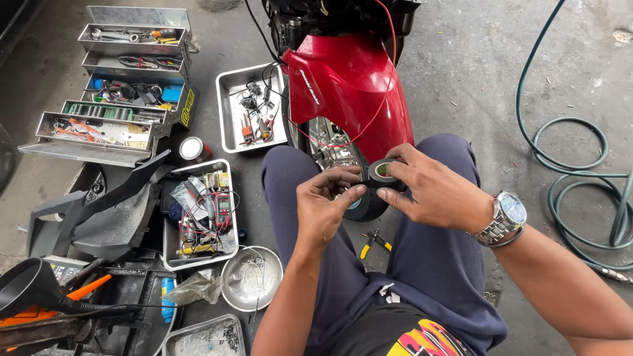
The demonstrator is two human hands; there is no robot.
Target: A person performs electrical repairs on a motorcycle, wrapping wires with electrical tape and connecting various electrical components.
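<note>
Tape roll held between both hands, over the knees, just in front of the red fender.

Right hand grips the black tape roll, fingers wrapped round its rim. Left hand sits just left of it, thumb and forefinger pressed together at the roll's near edge, apparently on the tape end. Roll's hole faces up toward the camera. Red fender lies just behind.

Glossy red plastic fender, matt black tape roll w/ smooth sides, shiny steel-link wristwatch, dull scuffed metal trays & toolbox, soft navy cloth trousers, rough grey concrete floor, smooth green rubber hose.
</note>
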